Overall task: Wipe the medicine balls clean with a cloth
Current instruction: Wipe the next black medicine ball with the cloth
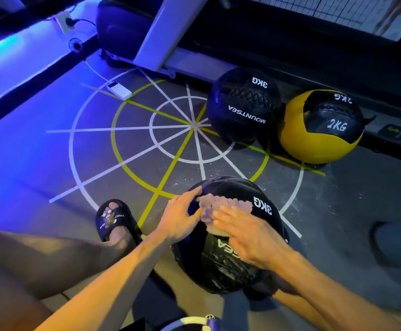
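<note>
Both hands (218, 225) flat (fingers seemingly straight)

there is one view only, from a wide-angle camera worn on the person's head. it looks forward and steeply down, close over both forearms and the near black leather ball marked 3kg (228, 237) at the lower middle. the grey floor with painted white and yellow circles (132, 149) fills the middle, and straight lines bend toward the edges. the far wall runs along the top.
</note>
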{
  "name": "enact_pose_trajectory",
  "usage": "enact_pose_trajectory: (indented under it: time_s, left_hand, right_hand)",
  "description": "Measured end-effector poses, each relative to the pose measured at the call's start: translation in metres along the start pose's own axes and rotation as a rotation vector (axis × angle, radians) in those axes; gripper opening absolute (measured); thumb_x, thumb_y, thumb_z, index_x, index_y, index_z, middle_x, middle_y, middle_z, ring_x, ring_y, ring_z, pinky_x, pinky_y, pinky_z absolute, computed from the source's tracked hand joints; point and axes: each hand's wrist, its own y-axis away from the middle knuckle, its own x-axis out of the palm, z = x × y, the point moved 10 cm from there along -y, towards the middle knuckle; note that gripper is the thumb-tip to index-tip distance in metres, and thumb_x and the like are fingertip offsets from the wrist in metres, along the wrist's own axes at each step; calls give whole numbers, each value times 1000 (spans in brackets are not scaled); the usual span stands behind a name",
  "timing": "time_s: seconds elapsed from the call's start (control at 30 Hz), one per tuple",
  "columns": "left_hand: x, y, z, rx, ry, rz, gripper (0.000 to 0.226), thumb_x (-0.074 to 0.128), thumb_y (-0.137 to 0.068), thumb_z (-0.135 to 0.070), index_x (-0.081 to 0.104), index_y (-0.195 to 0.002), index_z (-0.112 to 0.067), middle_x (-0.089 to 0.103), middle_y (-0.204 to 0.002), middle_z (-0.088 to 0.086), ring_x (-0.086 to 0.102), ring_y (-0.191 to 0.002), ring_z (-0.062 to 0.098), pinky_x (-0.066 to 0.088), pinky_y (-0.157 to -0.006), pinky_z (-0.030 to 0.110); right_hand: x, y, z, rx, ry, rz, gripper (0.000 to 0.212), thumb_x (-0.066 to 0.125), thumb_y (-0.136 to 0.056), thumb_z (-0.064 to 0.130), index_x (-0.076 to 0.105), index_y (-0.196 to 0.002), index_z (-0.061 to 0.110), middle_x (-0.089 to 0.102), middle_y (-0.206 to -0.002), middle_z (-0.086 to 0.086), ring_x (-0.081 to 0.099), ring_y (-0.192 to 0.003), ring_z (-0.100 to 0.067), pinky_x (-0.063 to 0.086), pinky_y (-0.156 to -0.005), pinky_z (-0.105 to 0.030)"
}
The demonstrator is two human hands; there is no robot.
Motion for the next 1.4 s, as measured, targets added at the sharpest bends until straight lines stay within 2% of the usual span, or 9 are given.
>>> enact_pose_trajectory:
  time_s: [0.13, 0.33, 0.53, 0.73, 0.93, 1.0, 1.13, 1.33, 1.4]
  left_hand:
    - [9, -5, -10, -3, -15, 46, 64, 51, -100, -55, 37, -158, -31, 47, -155, -12, 34, -146, 17, 26, -123, 43]
    - [2, -10, -5, 13, -46, 76, 62, 51, -101, -53, 41, -157, -29, 49, -155, -8, 38, -145, 16, 29, -122, 39]
    - [-2, -27, -17, 37, -45, 98, 54, 60, -101, -41, 49, -152, -28, 50, -155, -6, 43, -146, 14, 34, -121, 36]
    - [-6, -32, -13, 0, -53, 93, 54, 60, -102, -41, 48, -153, -28, 53, -152, -3, 50, -139, 15, 36, -111, 25]
    - [-4, -38, -17, 14, -91, 71, 56, 53, -104, -48, 43, -156, -27, 49, -156, -3, 41, -146, 19, 31, -121, 37]
    - [-4, -40, -9, -14, -90, 78, 58, 51, -102, -53, 43, -155, -31, 50, -155, -3, 40, -147, 21, 33, -120, 40]
    - [-9, -40, 12, -60, -79, 106, 58, 46, -99, -60, 39, -154, -43, 50, -155, -3, 40, -146, 21, 35, -119, 45]
    - [-7, -43, 6, -66, -63, 104, 53, 45, -107, -49, 37, -158, -35, 43, -160, -5, 34, -149, 20, 26, -122, 41]
    - [-7, -41, 4, -65, -46, 96, 53, 46, -107, -46, 38, -158, -32, 43, -160, -5, 34, -149, 19, 24, -121, 37]
  right_hand:
    - [-10, -4, -44, 365, -74, -133, 54, 38, -86, 20, 67, -130, 7, 63, -137, -12, 58, -131, -28, 51, -101, -55]
    - [24, 11, 36, -103, -6, 76, 57, 45, -77, 18, 66, -130, 13, 58, -144, -9, 47, -140, -25, 38, -117, -44]
    - [3, 4, -26, 316, -131, -230, 53, 39, -87, 8, 62, -135, 7, 54, -148, -9, 39, -146, -22, 36, -116, -53]
    - [48, 10, 33, -49, -61, 17, 54, 49, -82, 12, 62, -135, 12, 49, -153, -6, 32, -150, -19, 22, -125, -34]
    - [-3, 19, -46, 515, -187, -338, 52, 47, -89, 2, 60, -139, 9, 48, -153, -14, 34, -148, -32, 26, -124, -45]
    - [15, 0, -10, 425, -77, -208, 45, 57, -82, -3, 70, -124, 8, 58, -136, -24, 47, -132, -46, 39, -111, -58]
    - [34, 17, 51, -4, -63, -93, 50, 49, -85, 13, 63, -133, 13, 56, -147, -3, 49, -136, -20, 43, -106, -36]
    - [0, 64, -58, 607, -263, -547, 43, 50, -99, 4, 57, -141, 10, 50, -152, -3, 42, -145, -17, 42, -113, -51]
    - [14, 54, -36, 550, -265, -568, 42, 47, -100, 6, 57, -140, 6, 49, -152, -6, 40, -146, -22, 37, -117, -50]
